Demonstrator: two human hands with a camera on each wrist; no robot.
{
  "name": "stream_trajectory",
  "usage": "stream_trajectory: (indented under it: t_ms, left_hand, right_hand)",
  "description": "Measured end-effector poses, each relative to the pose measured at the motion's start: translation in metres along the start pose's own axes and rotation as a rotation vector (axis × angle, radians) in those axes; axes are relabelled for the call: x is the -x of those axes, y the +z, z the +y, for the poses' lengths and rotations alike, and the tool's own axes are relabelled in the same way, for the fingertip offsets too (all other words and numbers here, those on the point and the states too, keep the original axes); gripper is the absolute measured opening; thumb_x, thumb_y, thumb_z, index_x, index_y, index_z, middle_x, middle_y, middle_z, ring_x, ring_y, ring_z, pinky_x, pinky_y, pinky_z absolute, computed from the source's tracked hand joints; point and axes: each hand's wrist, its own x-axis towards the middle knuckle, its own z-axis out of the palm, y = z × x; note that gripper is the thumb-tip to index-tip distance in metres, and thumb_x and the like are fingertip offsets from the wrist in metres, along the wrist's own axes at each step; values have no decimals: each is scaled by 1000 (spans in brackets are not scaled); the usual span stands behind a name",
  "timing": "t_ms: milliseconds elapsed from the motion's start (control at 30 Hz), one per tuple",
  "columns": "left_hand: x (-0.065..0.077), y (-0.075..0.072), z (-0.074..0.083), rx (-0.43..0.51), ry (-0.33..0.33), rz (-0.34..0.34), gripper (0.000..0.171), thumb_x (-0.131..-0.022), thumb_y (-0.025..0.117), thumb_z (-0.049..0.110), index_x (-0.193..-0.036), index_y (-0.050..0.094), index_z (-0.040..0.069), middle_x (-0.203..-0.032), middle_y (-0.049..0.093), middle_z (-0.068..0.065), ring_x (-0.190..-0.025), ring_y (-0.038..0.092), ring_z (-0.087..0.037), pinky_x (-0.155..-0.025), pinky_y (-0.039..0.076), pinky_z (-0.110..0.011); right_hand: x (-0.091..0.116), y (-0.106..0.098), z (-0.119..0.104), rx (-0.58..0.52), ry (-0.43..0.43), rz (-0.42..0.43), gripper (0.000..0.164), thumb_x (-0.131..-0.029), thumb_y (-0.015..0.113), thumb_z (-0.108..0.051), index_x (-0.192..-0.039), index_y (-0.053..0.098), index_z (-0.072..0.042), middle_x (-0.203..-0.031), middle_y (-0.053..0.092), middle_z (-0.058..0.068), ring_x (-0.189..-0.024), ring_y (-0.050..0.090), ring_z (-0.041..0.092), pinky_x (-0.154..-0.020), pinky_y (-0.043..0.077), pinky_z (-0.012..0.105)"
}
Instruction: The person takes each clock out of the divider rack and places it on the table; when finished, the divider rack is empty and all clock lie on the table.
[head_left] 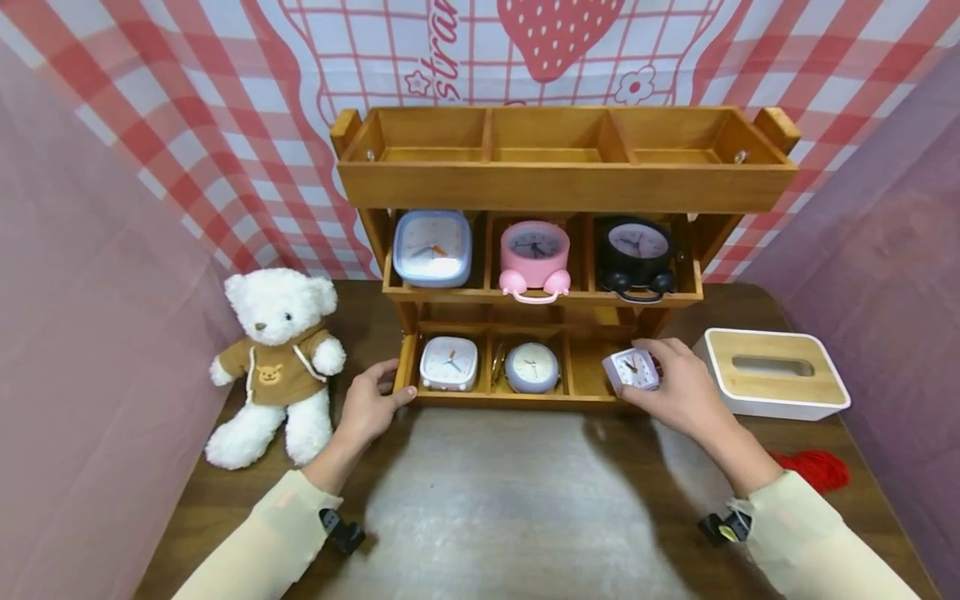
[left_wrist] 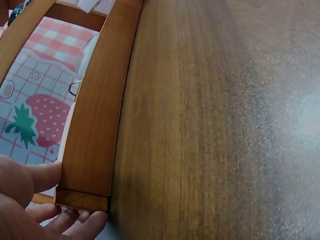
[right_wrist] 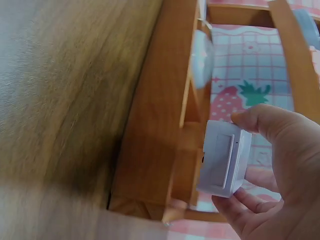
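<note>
A small pale-purple square alarm clock (head_left: 632,369) is gripped between the thumb and fingers of my right hand (head_left: 678,387), tilted above the bottom tier's right compartment. Its plain side faces the right wrist view, where the clock (right_wrist: 223,158) is beside the front board. My left hand (head_left: 371,404) holds the left front corner of the wooden shelf (head_left: 525,402), thumb on one side and fingers around the end in the left wrist view. A white square clock (head_left: 448,364) sits in the bottom-left compartment, and a round lavender clock (head_left: 532,367) in the bottom-middle one.
The middle tier bears a blue square clock (head_left: 432,248), a pink round clock (head_left: 535,254) and a black round clock (head_left: 636,254). A white teddy bear (head_left: 277,367) sits at left. At right stand a tissue box (head_left: 776,373) and red yarn (head_left: 817,471).
</note>
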Motion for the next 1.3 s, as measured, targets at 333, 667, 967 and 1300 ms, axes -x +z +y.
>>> stream_trajectory:
  t_ms: [333,667,967,1300]
  left_hand:
    - [2,-3,-2,-2,-16,1,60,-94,75,11,-147,51,-2,-138,62,-26,-122,64,-40,-95,56,-45]
    - [0,-4,-3,-11,-9,13,59,-93,76,11,-145,53,-2,-136,63,-25,-120,66,-39,-92,57,-43]
    - [1,-4,-2,-13,-14,9,59,-93,76,12,-145,53,-2,-136,63,-25,-120,66,-40,-94,57,-45]
    - [-2,0,0,-27,8,-2,58,-93,77,12,-144,54,-1,-136,64,-25,-119,66,-40,-94,57,-45]
  right_hand:
    - [44,-31,7,26,-13,42,71,-69,93,-27,-128,64,-1,-110,66,20,-85,60,29,-65,44,37]
    - [90,-33,24,61,53,67,75,-63,96,-29,-127,65,-2,-113,66,22,-84,61,32,-61,41,33]
    - [110,-15,36,74,112,64,73,-64,95,-30,-124,67,1,-111,66,22,-83,59,27,-60,41,31]
    - [123,0,40,89,181,68,75,-66,93,-28,-126,65,7,-116,65,30,-97,64,43,-76,47,54]
